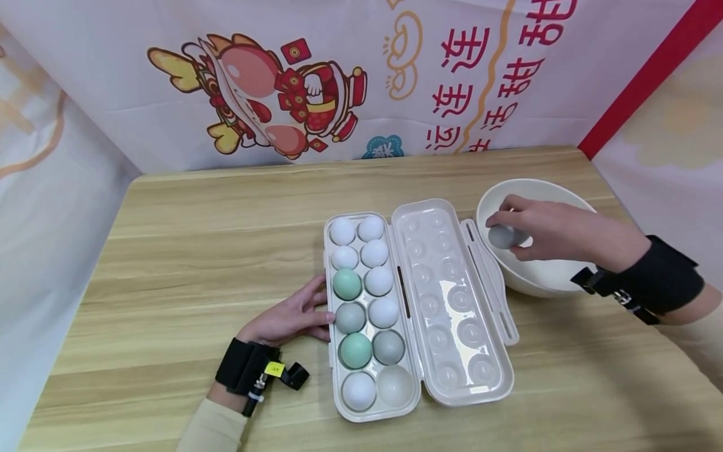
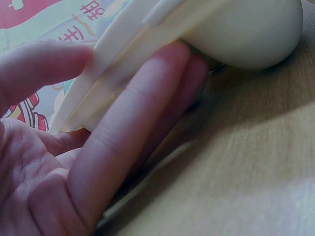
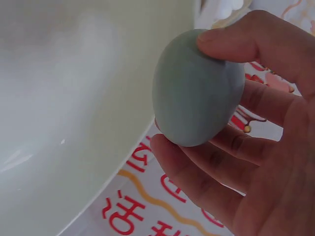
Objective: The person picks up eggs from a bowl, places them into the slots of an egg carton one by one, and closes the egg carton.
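Note:
In the head view an egg carton (image 1: 418,376) lies open on the table, its two rows of cups filled with white, green and grey eggs. No egg sits in its near right cup (image 1: 395,386). At the carton's left side, my left hand (image 1: 290,317) holds the edge, with the thumb on the rim and fingers against the underside in the left wrist view. Over a large white bowl (image 1: 522,279), my right hand (image 1: 550,229) grips a grey-green egg (image 3: 189,93) between thumb and fingers. The egg is clear of the bowl wall in the right wrist view.
The carton's clear lid (image 1: 454,314) is folded flat to the right, and its handle strip (image 1: 490,282) reaches toward the bowl. A printed cloth (image 1: 226,125) hangs behind the wooden table (image 1: 198,251).

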`<move>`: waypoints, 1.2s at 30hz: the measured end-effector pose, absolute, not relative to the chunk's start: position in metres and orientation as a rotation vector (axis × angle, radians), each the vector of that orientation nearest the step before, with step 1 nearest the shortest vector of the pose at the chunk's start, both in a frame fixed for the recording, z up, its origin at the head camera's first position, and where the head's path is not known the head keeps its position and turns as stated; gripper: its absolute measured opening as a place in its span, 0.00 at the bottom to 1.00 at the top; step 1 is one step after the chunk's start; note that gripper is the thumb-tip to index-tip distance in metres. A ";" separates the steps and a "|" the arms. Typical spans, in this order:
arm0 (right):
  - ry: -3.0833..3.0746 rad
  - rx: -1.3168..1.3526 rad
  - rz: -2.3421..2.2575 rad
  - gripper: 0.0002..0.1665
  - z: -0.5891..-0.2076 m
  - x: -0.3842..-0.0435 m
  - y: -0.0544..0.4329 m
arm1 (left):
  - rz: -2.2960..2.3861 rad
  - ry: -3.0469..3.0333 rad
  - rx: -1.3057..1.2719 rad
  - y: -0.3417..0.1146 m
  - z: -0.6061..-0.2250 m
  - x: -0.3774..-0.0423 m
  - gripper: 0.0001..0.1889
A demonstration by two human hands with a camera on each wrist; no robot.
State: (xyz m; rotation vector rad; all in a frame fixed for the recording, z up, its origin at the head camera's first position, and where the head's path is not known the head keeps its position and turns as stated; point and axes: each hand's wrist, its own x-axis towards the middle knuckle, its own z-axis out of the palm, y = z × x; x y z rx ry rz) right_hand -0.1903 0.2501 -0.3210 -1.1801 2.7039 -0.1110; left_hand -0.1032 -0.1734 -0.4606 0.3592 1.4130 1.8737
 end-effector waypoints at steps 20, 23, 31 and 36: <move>2.682 -1.473 -0.109 0.29 -0.308 -0.156 0.206 | 1.868 1.417 0.362 -0.177 -0.460 -0.106 0.41; 2.657 -1.508 -0.099 0.30 -0.310 -0.152 0.199 | 1.866 1.414 0.357 -0.176 -0.461 -0.107 0.40; 2.609 -1.662 -0.026 0.29 -0.310 -0.139 0.181 | 1.866 1.413 0.359 -0.174 -0.461 -0.106 0.39; 2.578 -1.704 -0.003 0.30 -0.309 -0.131 0.171 | 1.869 1.412 0.373 -0.174 -0.460 -0.104 0.39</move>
